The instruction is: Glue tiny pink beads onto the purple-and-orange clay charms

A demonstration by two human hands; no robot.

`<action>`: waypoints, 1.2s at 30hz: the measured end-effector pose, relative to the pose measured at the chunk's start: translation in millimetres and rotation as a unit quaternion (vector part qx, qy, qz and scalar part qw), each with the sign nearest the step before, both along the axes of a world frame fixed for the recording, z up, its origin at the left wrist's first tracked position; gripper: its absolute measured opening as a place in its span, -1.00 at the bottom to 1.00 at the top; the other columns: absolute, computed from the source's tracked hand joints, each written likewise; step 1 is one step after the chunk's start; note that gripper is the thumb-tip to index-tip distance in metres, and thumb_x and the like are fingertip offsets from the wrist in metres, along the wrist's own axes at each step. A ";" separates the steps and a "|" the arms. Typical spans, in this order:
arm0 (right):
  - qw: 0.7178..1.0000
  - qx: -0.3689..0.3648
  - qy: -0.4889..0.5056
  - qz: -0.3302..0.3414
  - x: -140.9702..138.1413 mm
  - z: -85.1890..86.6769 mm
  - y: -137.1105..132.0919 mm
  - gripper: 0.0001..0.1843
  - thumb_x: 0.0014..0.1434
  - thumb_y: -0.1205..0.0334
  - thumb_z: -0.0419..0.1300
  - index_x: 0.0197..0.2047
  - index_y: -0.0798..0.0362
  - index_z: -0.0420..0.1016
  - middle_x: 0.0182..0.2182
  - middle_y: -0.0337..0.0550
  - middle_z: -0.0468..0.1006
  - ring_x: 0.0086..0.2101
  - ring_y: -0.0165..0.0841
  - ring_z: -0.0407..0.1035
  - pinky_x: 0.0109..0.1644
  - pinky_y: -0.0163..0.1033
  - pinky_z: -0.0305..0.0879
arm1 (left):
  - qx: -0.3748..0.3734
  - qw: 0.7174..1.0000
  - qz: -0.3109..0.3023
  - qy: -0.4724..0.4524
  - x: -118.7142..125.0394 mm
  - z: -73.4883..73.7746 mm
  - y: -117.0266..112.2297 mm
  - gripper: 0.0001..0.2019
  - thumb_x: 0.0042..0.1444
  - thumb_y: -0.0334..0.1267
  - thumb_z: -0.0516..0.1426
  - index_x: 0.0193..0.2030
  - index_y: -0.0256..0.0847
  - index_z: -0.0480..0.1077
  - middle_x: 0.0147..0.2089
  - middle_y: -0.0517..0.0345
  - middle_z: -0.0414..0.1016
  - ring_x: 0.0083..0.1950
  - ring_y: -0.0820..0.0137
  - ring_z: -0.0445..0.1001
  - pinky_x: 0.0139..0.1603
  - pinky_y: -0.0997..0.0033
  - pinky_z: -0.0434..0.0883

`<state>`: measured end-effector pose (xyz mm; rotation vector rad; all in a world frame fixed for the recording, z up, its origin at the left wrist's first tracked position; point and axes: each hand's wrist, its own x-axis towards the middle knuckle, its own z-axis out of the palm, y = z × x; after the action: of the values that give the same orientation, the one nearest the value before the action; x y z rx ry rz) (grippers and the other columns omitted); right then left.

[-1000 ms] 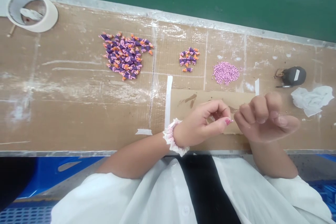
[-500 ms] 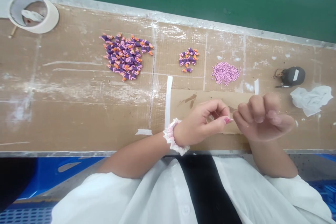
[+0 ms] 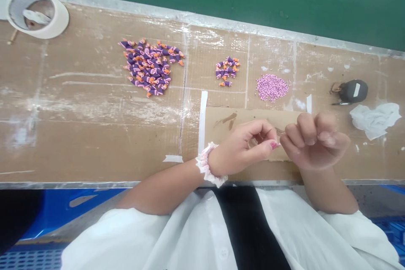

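Note:
My left hand [image 3: 243, 147] is curled in a pinch over a taped-down cardboard patch [image 3: 228, 120], fingertips meeting those of my right hand [image 3: 313, 141], which is also curled shut. What the fingers hold is too small to make out. Beyond the hands lie a small heap of purple-and-orange pieces [image 3: 227, 71] and a heap of tiny pink beads [image 3: 272, 87]. A larger pile of the purple-and-orange pieces [image 3: 150, 67] lies further left.
A roll of masking tape [image 3: 38, 12] sits at the far left corner. A dark small object [image 3: 352, 91] and crumpled white paper [image 3: 375, 120] lie at the right. The cardboard-covered bench [image 3: 79, 135] ends at a green wall behind. Blue crates stand below the front edge.
My right hand has drifted slightly left and its thumb has tucked in. The left hand has stayed put.

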<state>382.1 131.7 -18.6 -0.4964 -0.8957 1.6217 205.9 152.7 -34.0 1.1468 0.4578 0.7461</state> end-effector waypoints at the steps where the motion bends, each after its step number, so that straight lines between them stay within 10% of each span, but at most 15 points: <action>1: 1.000 -0.004 0.006 0.002 -0.2 0.3 0.0 -0.61 0.14 0.27 0.16 -0.54 0.03 -0.03 -0.63 -0.39 -0.03 -0.69 -0.53 -0.17 -0.75 -0.43 -0.15 | 0.001 1.000 0.000 0.001 0.0 -0.1 0.0 -0.84 0.23 -0.25 0.12 -0.34 -0.27 0.30 -0.40 0.21 0.33 -0.40 0.57 0.28 -0.34 0.54 0.30; 17: 0.999 -0.022 -0.003 0.029 5.1 1.2 1.1 -0.61 0.14 0.25 0.17 -0.54 0.02 -0.01 -0.63 -0.39 0.00 -0.68 -0.51 -0.16 -0.73 -0.41 -0.10 | 0.003 1.000 0.001 0.007 0.0 0.7 0.6 -0.84 0.22 -0.24 0.12 -0.35 -0.26 0.30 -0.41 0.21 0.32 -0.40 0.57 0.27 -0.35 0.54 0.29; 36: 0.986 -0.095 -0.048 -0.127 4.6 -0.1 -5.9 -0.84 -0.01 0.11 0.26 -0.34 -0.14 0.37 -0.54 -0.33 0.09 -0.62 -0.44 -0.14 -0.68 -0.30 -0.14 | -0.023 1.000 0.000 -0.002 1.4 -0.7 0.6 -0.84 0.22 -0.26 0.12 -0.36 -0.25 0.28 -0.39 0.19 0.32 -0.39 0.56 0.29 -0.33 0.50 0.31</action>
<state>386.7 125.8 -18.6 -0.7950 -0.7172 1.4644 207.4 153.4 -34.7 1.1022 0.4686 0.7352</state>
